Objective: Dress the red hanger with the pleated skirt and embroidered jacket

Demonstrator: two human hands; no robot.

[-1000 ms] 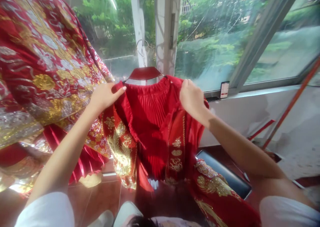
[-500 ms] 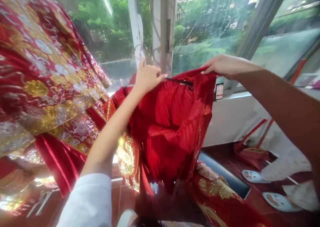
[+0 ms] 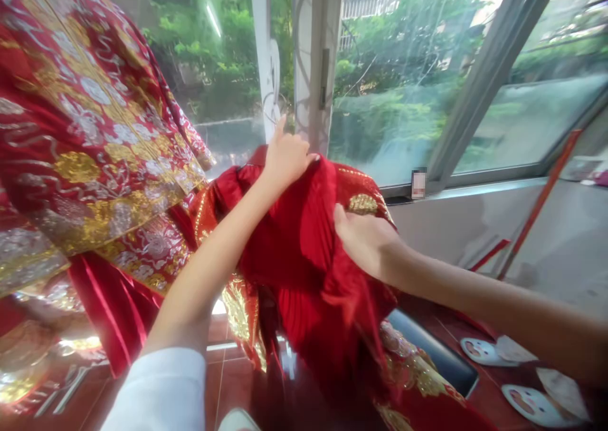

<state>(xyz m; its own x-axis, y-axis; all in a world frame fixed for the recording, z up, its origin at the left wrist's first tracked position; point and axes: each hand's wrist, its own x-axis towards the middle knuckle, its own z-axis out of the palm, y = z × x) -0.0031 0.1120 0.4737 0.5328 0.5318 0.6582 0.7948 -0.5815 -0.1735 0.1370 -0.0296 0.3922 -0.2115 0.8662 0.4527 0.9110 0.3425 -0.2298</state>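
red pleated garment (image 3: 308, 260) hangs in front of the window frame (image 3: 313, 57), bunched at its top under my two hands. my left hand (image 3: 285, 156) is closed over the upper edge, fingers curled into the cloth with the forefinger sticking up; i cannot tell whether it also grips a hanger beneath. my right hand (image 3: 365, 241) lies flat and spread against the garment's right side, pressing rather than pinching. the garment's long axis runs top to bottom, top at the window, hem falling toward the tiled floor (image 3: 228, 380). on its left it touches the gold-embroidered red robe (image 3: 90, 133), so no room there. on its right there is open space up to the white wall (image 3: 475, 228); below sit a dark bench (image 3: 437, 349) and slippers (image 3: 479, 350).
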